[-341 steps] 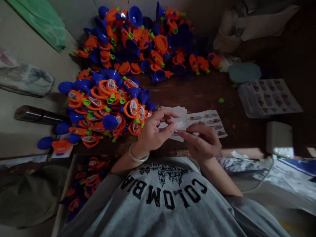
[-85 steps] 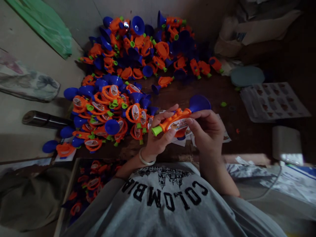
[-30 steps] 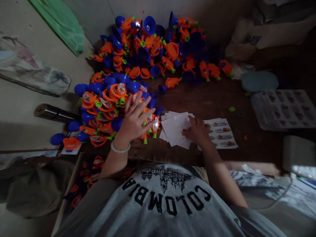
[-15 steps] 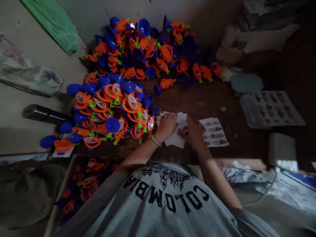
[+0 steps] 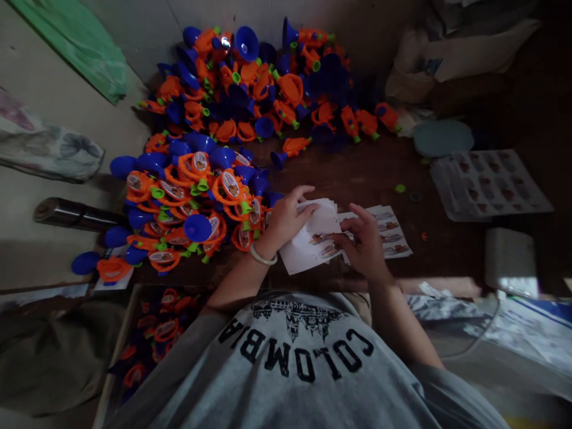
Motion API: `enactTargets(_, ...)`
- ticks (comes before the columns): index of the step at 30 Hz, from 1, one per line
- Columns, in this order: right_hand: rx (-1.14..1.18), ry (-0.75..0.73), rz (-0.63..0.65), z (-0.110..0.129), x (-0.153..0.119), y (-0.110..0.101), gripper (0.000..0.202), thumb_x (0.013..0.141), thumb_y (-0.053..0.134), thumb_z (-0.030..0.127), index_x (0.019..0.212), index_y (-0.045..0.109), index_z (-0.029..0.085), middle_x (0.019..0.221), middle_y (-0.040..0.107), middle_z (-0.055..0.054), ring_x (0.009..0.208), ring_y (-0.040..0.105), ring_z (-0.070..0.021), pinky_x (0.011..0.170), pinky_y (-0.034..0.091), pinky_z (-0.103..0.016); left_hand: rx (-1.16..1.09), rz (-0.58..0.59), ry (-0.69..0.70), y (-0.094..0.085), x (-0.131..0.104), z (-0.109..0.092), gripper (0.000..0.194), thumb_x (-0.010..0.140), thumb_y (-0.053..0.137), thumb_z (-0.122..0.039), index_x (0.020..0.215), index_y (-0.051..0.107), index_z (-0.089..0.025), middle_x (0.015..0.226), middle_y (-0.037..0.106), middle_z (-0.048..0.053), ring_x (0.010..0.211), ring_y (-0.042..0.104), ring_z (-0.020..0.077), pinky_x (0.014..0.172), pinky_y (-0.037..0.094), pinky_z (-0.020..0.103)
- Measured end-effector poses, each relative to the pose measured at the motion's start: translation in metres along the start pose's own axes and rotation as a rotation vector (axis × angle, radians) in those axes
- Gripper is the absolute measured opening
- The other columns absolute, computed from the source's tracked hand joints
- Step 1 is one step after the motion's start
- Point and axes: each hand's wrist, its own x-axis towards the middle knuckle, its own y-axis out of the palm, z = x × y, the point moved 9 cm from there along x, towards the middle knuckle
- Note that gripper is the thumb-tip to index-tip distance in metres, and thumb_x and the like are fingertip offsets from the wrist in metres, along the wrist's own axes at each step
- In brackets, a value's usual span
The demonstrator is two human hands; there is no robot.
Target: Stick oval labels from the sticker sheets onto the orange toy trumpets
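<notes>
A white sticker sheet (image 5: 297, 253) with small printed oval pictures lies tilted in front of me, its upper part folded back so that the blank side shows. My left hand (image 5: 288, 220), with a pale bangle at the wrist, grips it with the thumb over the top. At the sheet's right edge, my right hand (image 5: 367, 243) has its fingers curled and its thumb against the printed part; whether a single sticker is between the fingertips is too small to see. More sticker sheets (image 5: 393, 231) lie partly beneath and beside the right hand.
Orange and blue toy trumpets with oval labels (image 5: 230, 185) are heaped at left; another trumpet heap (image 5: 290, 89) lies behind. A dark flask (image 5: 75, 213) leans at far left. Right: a plastic-covered sticker stack (image 5: 500, 185), bluish lid (image 5: 443, 138) and white box (image 5: 510, 259). Below left, a trumpet-filled box (image 5: 118, 339).
My hands have moved apart slightly, the left one leftward. The top sheet has turned and its upper part is now folded over. The whole view has shifted a little.
</notes>
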Motion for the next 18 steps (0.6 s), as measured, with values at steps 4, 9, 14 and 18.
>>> enactTargets(4,-0.011,-0.050,-0.127,0.032,-0.002,-0.016,0.052,0.089,0.077,0.023,0.135,0.054,0.034,0.085,0.067,0.003,0.072,0.069,-0.0168,0.061,0.059,-0.031,-0.039,-0.065,0.065,-0.015,-0.007,-0.021,0.025,0.098,0.072,-0.035,0.119,0.070,-0.021,0.103,0.079,0.003,0.087,0.071,0.0142,0.080,0.054,0.026)
enactTargets(9,0.137,0.030,-0.054,0.044,0.002,-0.018,0.053,0.089,0.081,0.027,0.134,0.055,0.034,0.087,0.067,0.004,0.066,0.067,-0.0128,0.051,0.055,-0.022,-0.042,-0.232,0.228,-0.038,-0.020,-0.053,0.022,0.101,0.068,-0.038,0.113,0.071,-0.021,0.108,0.081,0.005,0.093,0.075,0.0147,0.084,0.059,0.026)
enactTargets(14,0.207,0.106,0.202,0.052,0.002,0.005,0.066,0.091,0.080,0.038,0.148,0.047,0.033,0.117,0.073,-0.005,0.082,0.076,-0.0160,0.064,0.066,-0.026,-0.059,-0.306,0.325,-0.053,-0.030,-0.074,0.021,0.103,0.065,-0.036,0.114,0.070,-0.020,0.107,0.081,0.005,0.095,0.077,0.0135,0.084,0.060,0.024)
enactTargets(18,0.195,-0.012,0.086,0.066,-0.002,-0.002,0.064,0.094,0.076,0.035,0.150,0.046,0.038,0.121,0.072,-0.005,0.083,0.076,-0.0161,0.062,0.065,-0.026,-0.022,-0.282,0.349,-0.050,-0.031,-0.078,0.017,0.104,0.064,-0.027,0.118,0.070,-0.019,0.111,0.081,0.005,0.095,0.077,0.0121,0.084,0.060,0.022)
